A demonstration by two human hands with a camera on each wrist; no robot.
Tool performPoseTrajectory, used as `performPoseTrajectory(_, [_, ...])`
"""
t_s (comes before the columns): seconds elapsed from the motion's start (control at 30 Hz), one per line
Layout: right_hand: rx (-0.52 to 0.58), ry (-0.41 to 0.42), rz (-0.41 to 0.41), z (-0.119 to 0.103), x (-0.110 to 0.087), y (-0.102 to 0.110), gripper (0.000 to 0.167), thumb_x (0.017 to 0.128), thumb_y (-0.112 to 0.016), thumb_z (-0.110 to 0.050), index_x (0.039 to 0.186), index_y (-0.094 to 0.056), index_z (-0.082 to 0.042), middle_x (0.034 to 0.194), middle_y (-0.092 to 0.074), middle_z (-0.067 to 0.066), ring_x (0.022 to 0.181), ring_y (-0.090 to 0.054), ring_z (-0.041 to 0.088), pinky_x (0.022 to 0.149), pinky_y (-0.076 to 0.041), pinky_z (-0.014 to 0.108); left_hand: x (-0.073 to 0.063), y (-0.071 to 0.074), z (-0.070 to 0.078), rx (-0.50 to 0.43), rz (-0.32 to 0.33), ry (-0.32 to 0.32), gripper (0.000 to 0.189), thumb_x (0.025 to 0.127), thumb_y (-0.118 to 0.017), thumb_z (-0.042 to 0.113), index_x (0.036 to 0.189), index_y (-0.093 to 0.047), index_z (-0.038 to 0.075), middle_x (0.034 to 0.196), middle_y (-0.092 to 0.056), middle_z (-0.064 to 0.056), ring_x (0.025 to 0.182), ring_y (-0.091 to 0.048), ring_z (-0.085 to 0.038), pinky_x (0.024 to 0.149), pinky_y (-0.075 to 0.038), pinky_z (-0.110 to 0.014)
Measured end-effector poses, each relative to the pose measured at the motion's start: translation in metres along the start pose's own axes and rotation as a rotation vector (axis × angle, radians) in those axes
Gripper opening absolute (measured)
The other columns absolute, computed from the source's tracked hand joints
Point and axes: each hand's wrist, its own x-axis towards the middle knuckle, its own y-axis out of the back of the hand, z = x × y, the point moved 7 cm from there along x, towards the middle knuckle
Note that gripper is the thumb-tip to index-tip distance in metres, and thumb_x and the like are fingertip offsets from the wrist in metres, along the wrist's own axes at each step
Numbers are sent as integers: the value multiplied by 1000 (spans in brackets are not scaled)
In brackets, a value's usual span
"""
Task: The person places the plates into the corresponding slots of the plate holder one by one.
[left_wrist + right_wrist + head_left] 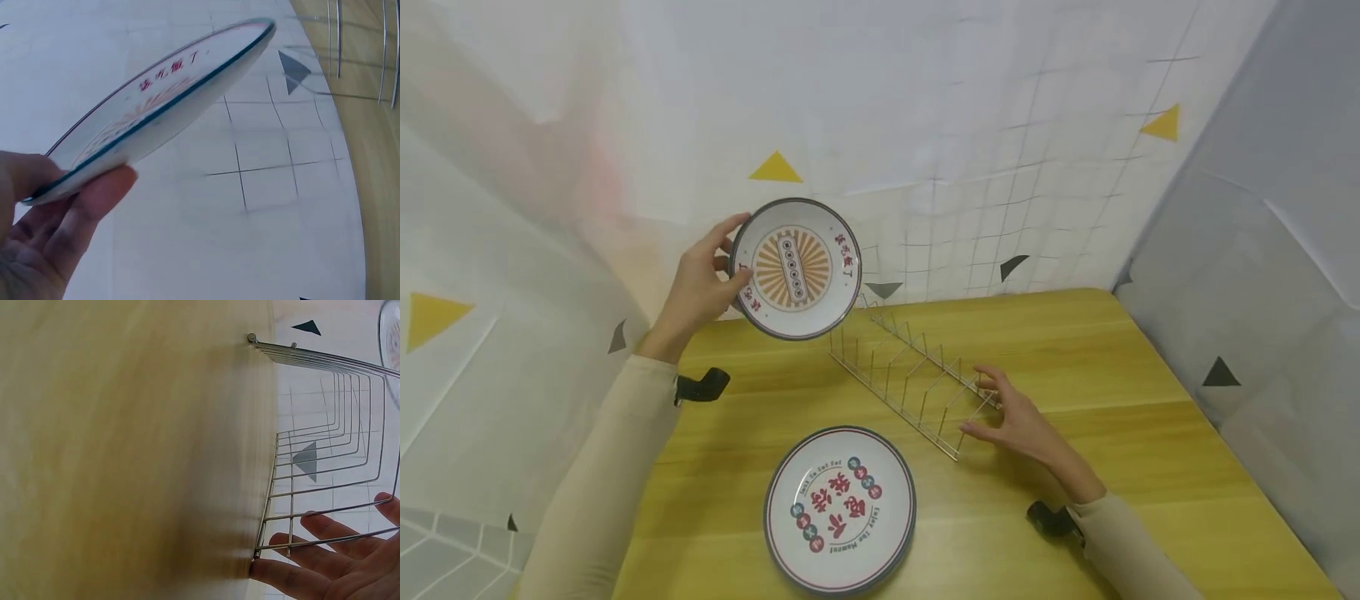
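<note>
My left hand [700, 275] holds a round white plate [796, 268] by its left edge, thumb on the face and fingers behind. The plate has a dark rim, an orange sunburst and red characters; it is raised and tilted above the table's far side. In the left wrist view, the plate [169, 100] appears nearly edge-on. At the near right end of a metal wire rack [917, 379] is my right hand [1018, 421], thumb and fingers spread. The right wrist view shows its fingers [325, 565] extended right at the end wires.
A larger white plate [840, 510] with red characters and coloured dots lies at the front of the wooden table [1067, 350], a dark edge showing beneath it. White sheets with a grid and triangles [970, 150] enclose the back and sides.
</note>
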Motion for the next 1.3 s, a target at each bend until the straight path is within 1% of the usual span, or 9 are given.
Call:
performPoseTrajectory(0.1, [0,5,3,-1,0,-2,90,78,-81,-41,148,-27,-22,140,-49,28,121,-52,52,96,-42,67,20,-5,-3,113,61,-33,74,85,-62,-10,150,-41,19,97,-51,-14,80,-61,-26,59,-46,-14])
performPoseTrajectory(0.23, [-2,9,4,-4,0,-5,88,79,-80,-43,147,-28,-24,140,-50,27,121,-52,51,96,-43,67,34,-22,-6,229,59,-89,70,84,-60,-11,148,-43,14,98,-56,-15,72,-50,-21,61,-41,-22])
performPoseTrajectory(0.37, [-1,12,-6,-8,2,-10,87,79,-80,-44,146,-28,-25,140,-50,27,121,-52,50,96,-43,66,33,-38,-13,264,12,-88,69,85,-57,-11,148,-43,12,105,-58,-17,71,-48,-23,59,-43,-31])
performPoseTrajectory(0.5, [-2,16,-10,-11,3,-13,86,78,-80,-45,145,-29,-25,140,-51,26,122,-52,50,97,-42,66,31,-50,-16,273,-7,-67,71,83,-55,-14,148,-42,13,109,-58,-18,82,-53,-27,68,-49,-39])
performPoseTrajectory(0.6, [-17,19,-3,-12,4,-12,86,78,-80,-45,145,-29,-26,139,-52,25,122,-53,48,97,-43,65,32,-59,-12,287,-21,-77,74,82,-54,-16,148,-43,14,104,-57,-18,85,-53,-28,74,-51,-42])
performPoseTrajectory(0.8, [-13,19,-2,-11,4,-11,85,78,-80,-44,145,-30,-25,137,-53,26,120,-53,49,95,-44,65,33,-88,-7,337,-103,-106,75,83,-50,-15,150,-39,16,97,-53,-14,74,-46,-24,65,-48,-35])
performPoseTrajectory(0.97, [-3,16,-10,-11,3,-13,85,78,-79,-45,145,-30,-23,137,-53,27,119,-53,49,95,-44,65,35,-100,-7,359,-97,-92,76,84,-51,-15,151,-38,18,97,-51,-12,71,-45,-23,63,-45,-34])
performPoseTrajectory(1.13, [-9,23,10,-10,6,-11,85,77,-81,-42,144,-31,-24,136,-53,27,120,-53,49,96,-44,64,35,-111,-2,389,-141,-126,75,85,-50,-15,151,-38,19,97,-50,-10,66,-46,-22,60,-47,-33])
performPoseTrajectory(1.3, [-5,30,12,-11,6,-13,85,77,-81,-42,143,-32,-23,135,-54,28,117,-55,49,94,-45,64,21,-122,-16,407,-172,-118,71,87,-49,-14,150,-39,17,92,-47,-8,62,-40,-19,57,-41,-30])
